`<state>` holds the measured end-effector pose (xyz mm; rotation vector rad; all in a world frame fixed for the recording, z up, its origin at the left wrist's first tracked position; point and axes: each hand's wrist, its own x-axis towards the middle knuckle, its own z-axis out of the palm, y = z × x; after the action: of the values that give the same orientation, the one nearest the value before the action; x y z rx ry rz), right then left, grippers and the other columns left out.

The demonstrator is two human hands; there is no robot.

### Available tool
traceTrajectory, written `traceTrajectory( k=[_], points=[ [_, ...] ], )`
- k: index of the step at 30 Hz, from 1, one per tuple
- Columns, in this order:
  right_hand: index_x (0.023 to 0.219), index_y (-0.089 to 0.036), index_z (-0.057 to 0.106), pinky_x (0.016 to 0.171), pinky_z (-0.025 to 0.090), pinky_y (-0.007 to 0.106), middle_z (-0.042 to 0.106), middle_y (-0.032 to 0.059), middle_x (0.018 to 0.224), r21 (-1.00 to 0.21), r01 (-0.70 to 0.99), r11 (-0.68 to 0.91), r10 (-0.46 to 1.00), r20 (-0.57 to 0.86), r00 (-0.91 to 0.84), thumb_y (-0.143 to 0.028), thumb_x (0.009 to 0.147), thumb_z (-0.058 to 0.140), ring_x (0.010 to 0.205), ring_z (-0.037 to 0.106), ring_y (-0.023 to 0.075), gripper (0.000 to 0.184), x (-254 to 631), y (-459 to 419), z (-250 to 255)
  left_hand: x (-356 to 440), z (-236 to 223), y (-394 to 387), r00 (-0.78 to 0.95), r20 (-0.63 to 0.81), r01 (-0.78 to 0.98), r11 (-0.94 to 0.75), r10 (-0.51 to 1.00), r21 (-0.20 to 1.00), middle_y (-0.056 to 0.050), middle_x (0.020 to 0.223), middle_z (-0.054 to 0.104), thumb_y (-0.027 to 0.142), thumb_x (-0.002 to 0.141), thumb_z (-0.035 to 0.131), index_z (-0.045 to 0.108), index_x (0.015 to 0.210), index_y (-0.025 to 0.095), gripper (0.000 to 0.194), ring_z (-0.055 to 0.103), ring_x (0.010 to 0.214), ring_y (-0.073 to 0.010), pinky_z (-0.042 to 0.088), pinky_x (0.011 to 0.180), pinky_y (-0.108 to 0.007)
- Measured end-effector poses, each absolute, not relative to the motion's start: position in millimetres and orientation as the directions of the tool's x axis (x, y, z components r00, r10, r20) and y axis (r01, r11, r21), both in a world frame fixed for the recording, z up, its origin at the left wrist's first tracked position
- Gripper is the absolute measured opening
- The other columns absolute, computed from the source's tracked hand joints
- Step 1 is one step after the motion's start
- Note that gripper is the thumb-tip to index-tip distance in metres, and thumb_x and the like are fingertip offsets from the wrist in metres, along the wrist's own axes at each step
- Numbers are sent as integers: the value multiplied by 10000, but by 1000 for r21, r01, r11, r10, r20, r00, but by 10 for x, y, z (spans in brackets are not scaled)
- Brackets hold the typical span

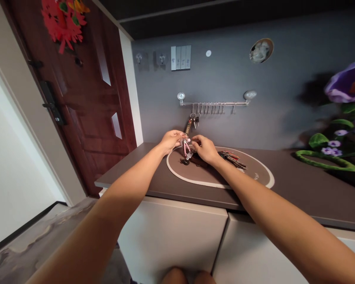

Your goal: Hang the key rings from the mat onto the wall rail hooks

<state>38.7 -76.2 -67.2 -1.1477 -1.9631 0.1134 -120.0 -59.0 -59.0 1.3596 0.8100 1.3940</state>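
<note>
My left hand [172, 141] and my right hand [205, 148] meet above an oval brown mat [254, 173] on the cabinet top. Both pinch a small key bunch with a pink tag [185, 147] that dangles between them. Under it, on the mat, lie a dark key fob [184, 161] and a dark brown pouch [198, 161], partly hidden by my right hand. Another bunch of keys [233, 158] lies on the mat to the right of my right wrist. A key bunch with a strap [191, 123] hangs from the hook rail [214, 103] on the grey wall above.
A dark red door [85, 98] with a black handle [51, 103] stands at the left. Purple artificial flowers [343, 118] sit at the right on the brown countertop [298, 185]. White cabinet fronts [171, 236] are below. Wall switches [181, 57] and small hooks are above the rail.
</note>
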Motion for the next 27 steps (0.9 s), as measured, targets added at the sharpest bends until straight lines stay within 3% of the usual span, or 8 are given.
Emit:
traceTrajectory(
  k=[7,16,27],
  points=[
    [950,-161,592,773,407,257,570,72,937,-468,565,680,671,707,-223,-286,795,485,804,528,134,226,378,-809,-637,-1162,-567,-644,187,382,-256,-330,905,908,-36,787,620,178,796,529,520,799,91,87,589,714,-75,449,817,-316],
    [811,-175,613,720,414,284,571,48,820,-488,495,719,644,735,-211,-314,774,493,744,527,146,187,383,-776,-653,-1142,-570,-662,243,385,-302,-308,891,902,-31,795,618,196,735,605,556,789,91,128,594,729,-94,431,830,-330],
    [789,-167,575,710,408,260,608,18,773,-649,307,696,711,683,-168,-406,758,485,714,536,132,257,402,-654,-732,-1125,-581,-675,221,369,-214,-325,903,921,-57,873,635,277,697,646,583,840,110,229,591,789,-98,418,872,-334]
  ],
)
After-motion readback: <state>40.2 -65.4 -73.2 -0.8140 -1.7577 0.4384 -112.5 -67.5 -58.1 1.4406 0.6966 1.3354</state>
